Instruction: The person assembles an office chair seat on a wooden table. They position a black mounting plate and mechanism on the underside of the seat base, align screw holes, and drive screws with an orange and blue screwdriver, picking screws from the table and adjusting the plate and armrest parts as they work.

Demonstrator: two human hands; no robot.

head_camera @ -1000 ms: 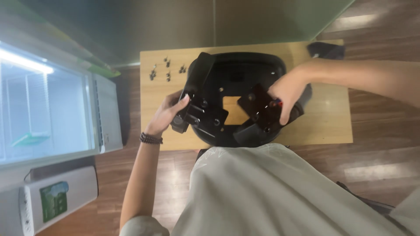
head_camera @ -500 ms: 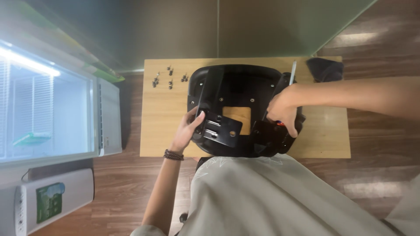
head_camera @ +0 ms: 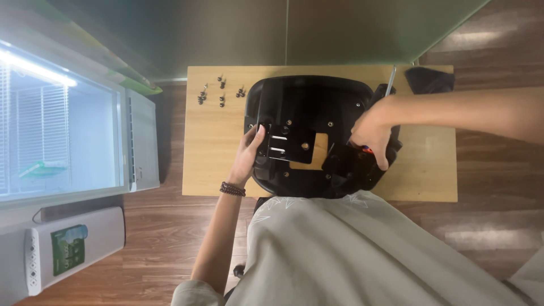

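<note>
An upturned black seat shell (head_camera: 309,102) lies on a small wooden table (head_camera: 212,153). My left hand (head_camera: 249,152) rests on the left edge of a black metal mounting plate (head_camera: 289,144) that sits on the shell. My right hand (head_camera: 371,133) is closed on a long thin metal tool (head_camera: 390,82). Its shaft sticks out away from me, and a red part shows under my fingers. That hand is over a second black bracket (head_camera: 345,167) on the shell's right side. Several dark screws (head_camera: 218,93) lie loose at the table's far left corner.
A dark object (head_camera: 429,79) lies at the table's far right corner. A white cabinet-like appliance (head_camera: 139,141) with a bright lit panel stands left of the table. A white device (head_camera: 62,249) lies on the wooden floor at lower left. A green wall runs behind the table.
My right hand left the right bracket, took the thin tool from the table's far right, and brought it down over the bracket. My left hand slid to the plate's left edge.
</note>
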